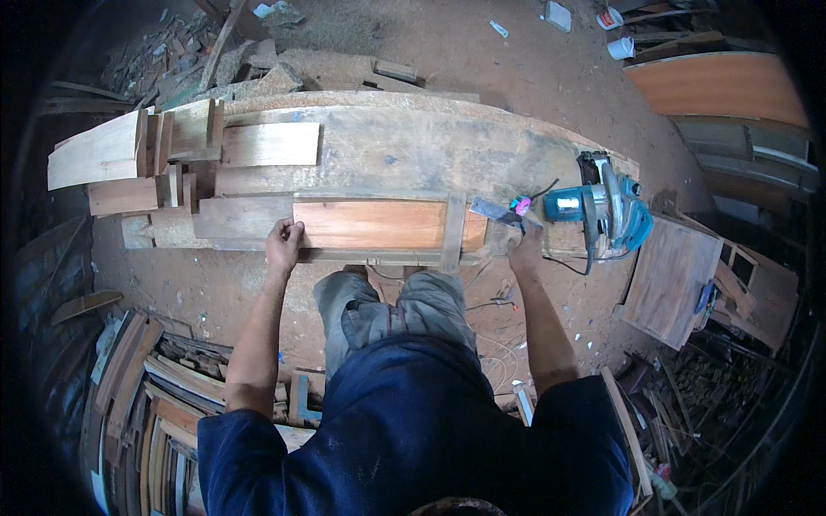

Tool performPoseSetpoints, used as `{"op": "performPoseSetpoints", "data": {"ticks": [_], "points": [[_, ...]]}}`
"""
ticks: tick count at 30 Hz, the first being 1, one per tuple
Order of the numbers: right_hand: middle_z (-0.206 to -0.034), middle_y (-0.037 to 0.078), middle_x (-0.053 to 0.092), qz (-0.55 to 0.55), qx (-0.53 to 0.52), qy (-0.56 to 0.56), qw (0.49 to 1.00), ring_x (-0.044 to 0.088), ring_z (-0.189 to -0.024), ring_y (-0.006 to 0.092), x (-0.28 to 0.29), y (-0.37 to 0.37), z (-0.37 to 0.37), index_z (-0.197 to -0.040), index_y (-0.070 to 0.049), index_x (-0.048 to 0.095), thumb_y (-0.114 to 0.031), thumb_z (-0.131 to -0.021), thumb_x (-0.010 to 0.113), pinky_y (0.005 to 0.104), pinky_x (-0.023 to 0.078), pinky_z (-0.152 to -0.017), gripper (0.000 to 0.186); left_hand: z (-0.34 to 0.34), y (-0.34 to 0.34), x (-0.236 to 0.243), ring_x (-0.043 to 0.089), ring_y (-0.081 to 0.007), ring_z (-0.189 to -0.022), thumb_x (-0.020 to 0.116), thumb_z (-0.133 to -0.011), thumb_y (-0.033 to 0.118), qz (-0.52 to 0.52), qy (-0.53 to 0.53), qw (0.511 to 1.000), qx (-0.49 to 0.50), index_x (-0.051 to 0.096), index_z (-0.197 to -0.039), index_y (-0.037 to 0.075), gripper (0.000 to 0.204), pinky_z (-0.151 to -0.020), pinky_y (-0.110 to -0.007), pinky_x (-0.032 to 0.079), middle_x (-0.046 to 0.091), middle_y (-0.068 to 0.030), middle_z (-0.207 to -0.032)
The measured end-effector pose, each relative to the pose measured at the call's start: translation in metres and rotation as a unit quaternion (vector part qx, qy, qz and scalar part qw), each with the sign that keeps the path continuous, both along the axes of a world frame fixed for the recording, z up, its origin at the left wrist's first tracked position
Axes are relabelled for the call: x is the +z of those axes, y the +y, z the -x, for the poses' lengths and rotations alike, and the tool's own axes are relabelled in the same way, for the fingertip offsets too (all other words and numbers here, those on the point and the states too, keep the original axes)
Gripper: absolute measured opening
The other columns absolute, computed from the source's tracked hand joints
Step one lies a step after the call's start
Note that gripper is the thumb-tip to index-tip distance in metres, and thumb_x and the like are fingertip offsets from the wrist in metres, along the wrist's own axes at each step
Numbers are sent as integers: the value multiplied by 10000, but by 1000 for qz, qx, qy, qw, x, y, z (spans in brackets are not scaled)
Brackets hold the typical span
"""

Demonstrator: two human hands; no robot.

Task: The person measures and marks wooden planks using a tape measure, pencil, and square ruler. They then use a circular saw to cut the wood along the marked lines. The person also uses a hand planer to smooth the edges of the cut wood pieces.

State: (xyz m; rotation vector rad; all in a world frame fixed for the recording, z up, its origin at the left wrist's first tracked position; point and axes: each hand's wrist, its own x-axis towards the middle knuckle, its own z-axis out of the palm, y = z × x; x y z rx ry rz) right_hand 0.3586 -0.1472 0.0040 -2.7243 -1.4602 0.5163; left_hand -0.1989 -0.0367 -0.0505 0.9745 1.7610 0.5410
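Currently, the reddish-brown board is lying flat along the near edge of the surface, its length running left to right in front of the person. Left hand is curling its fingers and thumb at the board's left end, touching it, where a greyer board is lying alongside; cannot tell whether it is gripping or only steadying. Right hand is seemingly closing round the dark handle of a flat-bladed tool, the blade pointing left over the board's right end. A small pink-and-blue item is showing just beside that handle; kind unclear.

A narrow wooden strip is lying crosswise over the board, near its right end.

Progress, as judged: placing the board and strip is looking done; measuring or marking is probably under way. No marked line is showing at this size, and no saw cut either, so any cutting is likely remaining. The circular saw is sitting at the right end, neither hand touching it.
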Motion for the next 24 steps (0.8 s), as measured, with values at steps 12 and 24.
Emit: {"op": "performPoseSetpoints", "data": {"ticks": [12, 24], "points": [[-1266, 243, 570, 9, 73, 0, 997, 592, -1177, 445, -43, 0, -71, -1358, -61, 502, -152, -858, 672, 525, 503, -973, 536, -26, -23, -15, 588, -119, -838, 726, -969, 197, -72, 8, 997, 20, 639, -1233, 15, 332, -754, -296, 504, 700, -63, -985], [-1093, 171, 651, -33, 144, 61, 987, 677, -976, 380, 55, 82, -31, -1242, -131, 664, -237, -897, 723, 446, 556, -830, 365, -62, -27, 32, 423, -436, -1389, 753, -866, 522, -209, 192, 941, -184, 385, -1524, -5, 920, -1154, -534, 347, 420, -273, -1512]]}}
